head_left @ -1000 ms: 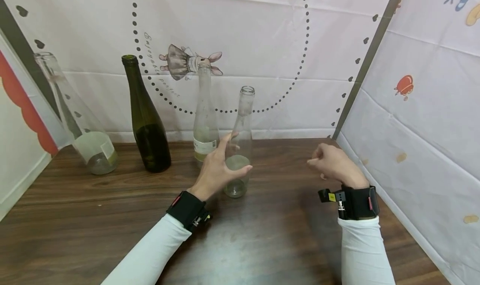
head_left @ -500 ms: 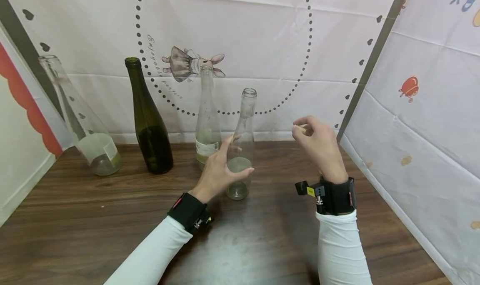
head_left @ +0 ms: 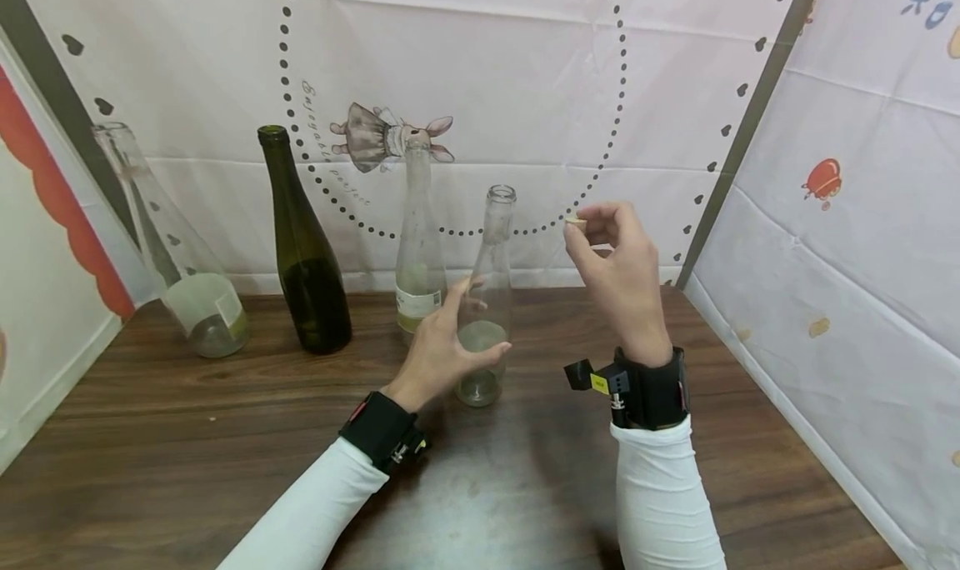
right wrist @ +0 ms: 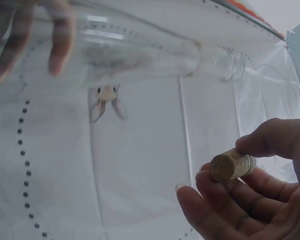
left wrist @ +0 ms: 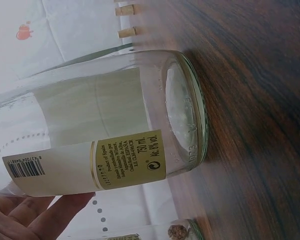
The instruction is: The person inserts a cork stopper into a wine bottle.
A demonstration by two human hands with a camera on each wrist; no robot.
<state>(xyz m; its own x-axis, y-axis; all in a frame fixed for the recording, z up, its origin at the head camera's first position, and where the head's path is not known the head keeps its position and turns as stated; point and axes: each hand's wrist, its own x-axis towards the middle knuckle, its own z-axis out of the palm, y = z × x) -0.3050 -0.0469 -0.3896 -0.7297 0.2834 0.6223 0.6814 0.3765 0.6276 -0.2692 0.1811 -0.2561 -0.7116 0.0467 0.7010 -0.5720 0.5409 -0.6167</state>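
A clear glass bottle point(head_left: 482, 334) stands upright on the wooden table, its mouth uncovered. My left hand point(head_left: 433, 352) holds its lower body, thumb in front and fingers around the far side. In the left wrist view, the back label point(left wrist: 130, 160) and thick glass base fill the middle, with fingers point(left wrist: 65, 212) at the label's edge. To the right of the bottle, level with its neck, my right hand point(head_left: 621, 280) is raised and pinches a cork point(head_left: 576, 222). The right wrist view shows that cork point(right wrist: 232, 165) between thumb and fingers, one round end facing the bottle.
Behind and left stand another clear bottle point(head_left: 420, 262), a dark green bottle point(head_left: 311, 270) and a clear bottle point(head_left: 198, 291) at the far left. Two corks point(left wrist: 127, 32) stand near the wall. Printed sheets point(head_left: 517, 78) enclose the table point(head_left: 187, 470) at back and right.
My right hand has risen from low on the right and moved left toward the bottle, with the cork now showing at its fingertips. My left hand has kept its hold; the view has shifted slightly.
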